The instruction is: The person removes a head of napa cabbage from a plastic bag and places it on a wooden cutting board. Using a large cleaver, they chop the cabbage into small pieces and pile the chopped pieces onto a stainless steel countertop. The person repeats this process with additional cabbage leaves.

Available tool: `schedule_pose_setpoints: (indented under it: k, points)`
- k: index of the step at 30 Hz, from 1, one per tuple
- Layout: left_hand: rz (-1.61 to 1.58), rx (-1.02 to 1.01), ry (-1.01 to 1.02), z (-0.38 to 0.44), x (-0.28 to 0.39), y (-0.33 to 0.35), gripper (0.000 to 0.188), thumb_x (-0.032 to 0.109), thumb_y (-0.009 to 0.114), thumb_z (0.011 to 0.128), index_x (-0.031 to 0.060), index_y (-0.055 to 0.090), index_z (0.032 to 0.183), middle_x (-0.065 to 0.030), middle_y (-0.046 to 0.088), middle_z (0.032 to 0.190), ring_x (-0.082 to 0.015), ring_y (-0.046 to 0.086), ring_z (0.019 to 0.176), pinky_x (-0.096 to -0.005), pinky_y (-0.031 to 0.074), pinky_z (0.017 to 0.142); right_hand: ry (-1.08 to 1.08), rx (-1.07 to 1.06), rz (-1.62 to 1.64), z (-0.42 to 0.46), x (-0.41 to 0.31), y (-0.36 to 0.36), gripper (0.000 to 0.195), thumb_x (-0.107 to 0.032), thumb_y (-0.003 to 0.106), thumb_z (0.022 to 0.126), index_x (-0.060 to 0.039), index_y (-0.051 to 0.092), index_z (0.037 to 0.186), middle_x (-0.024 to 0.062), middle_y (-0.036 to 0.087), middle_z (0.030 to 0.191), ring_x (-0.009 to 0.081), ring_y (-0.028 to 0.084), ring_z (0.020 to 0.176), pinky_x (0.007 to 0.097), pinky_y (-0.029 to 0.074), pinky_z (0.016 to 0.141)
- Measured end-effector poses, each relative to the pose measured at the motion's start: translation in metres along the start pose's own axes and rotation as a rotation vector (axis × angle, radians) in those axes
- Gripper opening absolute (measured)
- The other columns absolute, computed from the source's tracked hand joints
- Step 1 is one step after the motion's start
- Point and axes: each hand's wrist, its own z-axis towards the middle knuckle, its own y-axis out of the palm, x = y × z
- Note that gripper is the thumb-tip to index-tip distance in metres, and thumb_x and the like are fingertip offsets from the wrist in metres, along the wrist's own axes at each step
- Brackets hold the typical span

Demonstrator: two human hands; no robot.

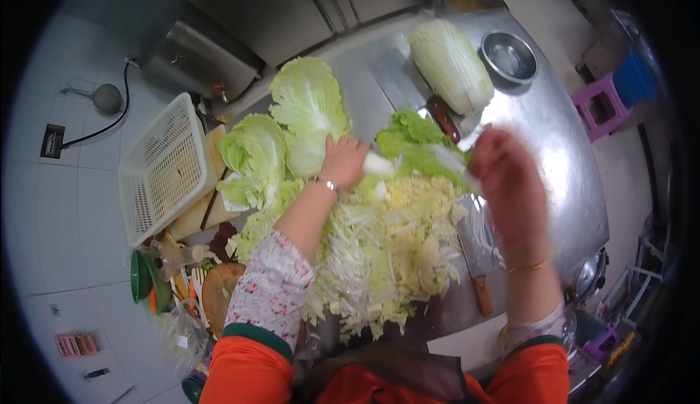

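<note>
My left hand (343,162) lies over the lower part of a large napa cabbage leaf (309,103), its fingers bent downward. A white stalk end (378,164) sticks out just right of these fingers. Left of it rests a smaller cabbage head or bunch of leaves (254,155). My right hand (506,180) is blurred, above the table's right side; whether it holds the pale stalk by its fingertips cannot be made out. Close by are loose green leaves (410,133). A heap of shredded cabbage (377,251) spreads before me.
A whole napa cabbage (451,67) and a metal bowl (508,56) stand on the steel table (574,185). One knife handle (443,119) lies by the cabbage; a cleaver (481,273) lies right of the heap. At left are a white plastic basket (164,169) and a round wooden board (221,294).
</note>
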Motion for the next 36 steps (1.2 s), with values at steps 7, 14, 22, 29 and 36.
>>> schedule_pose_setpoints:
  k: [7, 14, 22, 29, 36]
  points:
    - [-0.154, 0.432, 0.301, -0.079, 0.024, -0.098, 0.018, 0.008, 0.061, 0.067, 0.0131, 0.053, 0.082, -0.0043, 0.051, 0.084, -0.0233, 0.05, 0.086, -0.0562, 0.027, 0.099, 0.861, -0.033, 0.642, -0.076, 0.135, -0.047, 0.049, -0.041, 0.043, 0.094, 0.0006, 0.055, 0.115, 0.0164, 0.065, 0.102, 0.021, 0.064, 0.079, 0.0319, 0.053, 0.069]
    - [-0.462, 0.31, 0.619, -0.111, 0.079, -0.081, 0.045, 0.009, 0.062, 0.065, 0.0169, 0.054, 0.108, -0.0116, 0.048, 0.109, -0.0266, 0.043, 0.11, -0.0578, 0.022, 0.104, 0.894, -0.026, 0.559, -0.083, 0.146, -0.037, 0.046, -0.027, 0.044, 0.092, 0.0001, 0.042, 0.129, 0.0154, 0.059, 0.116, 0.0236, 0.063, 0.094, 0.0341, 0.053, 0.078]
    - [-1.085, 0.355, -0.88, -0.009, -0.058, 0.023, 0.055, 0.019, 0.07, 0.076, -0.0061, 0.043, 0.117, -0.0225, 0.054, 0.107, -0.0296, 0.056, 0.095, -0.0343, 0.047, 0.081, 0.378, 0.423, -0.06, -0.051, 0.116, -0.037, 0.04, -0.006, 0.05, 0.084, 0.002, 0.047, 0.123, 0.0122, 0.062, 0.099, 0.0199, 0.062, 0.083, 0.03, 0.051, 0.067]
    - [-0.887, 0.265, -0.872, 0.022, -0.071, 0.062, 0.045, 0.018, 0.071, 0.07, -0.0035, 0.047, 0.101, -0.0189, 0.06, 0.089, -0.0294, 0.059, 0.081, -0.037, 0.047, 0.076, 0.418, 0.496, -0.132, -0.042, 0.133, -0.039, 0.041, -0.004, 0.05, 0.086, -0.0017, 0.044, 0.126, 0.0078, 0.057, 0.107, 0.0178, 0.058, 0.09, 0.0305, 0.049, 0.075]
    - [-0.696, 0.561, -1.022, -0.027, -0.068, 0.058, 0.047, 0.016, 0.069, 0.071, -0.0059, 0.049, 0.107, -0.021, 0.057, 0.104, -0.0317, 0.057, 0.094, -0.0371, 0.046, 0.083, 0.302, 0.302, -0.302, -0.012, 0.119, -0.018, 0.037, -0.008, 0.054, 0.087, -0.0002, 0.046, 0.122, 0.008, 0.059, 0.105, 0.015, 0.058, 0.088, 0.0288, 0.048, 0.073]
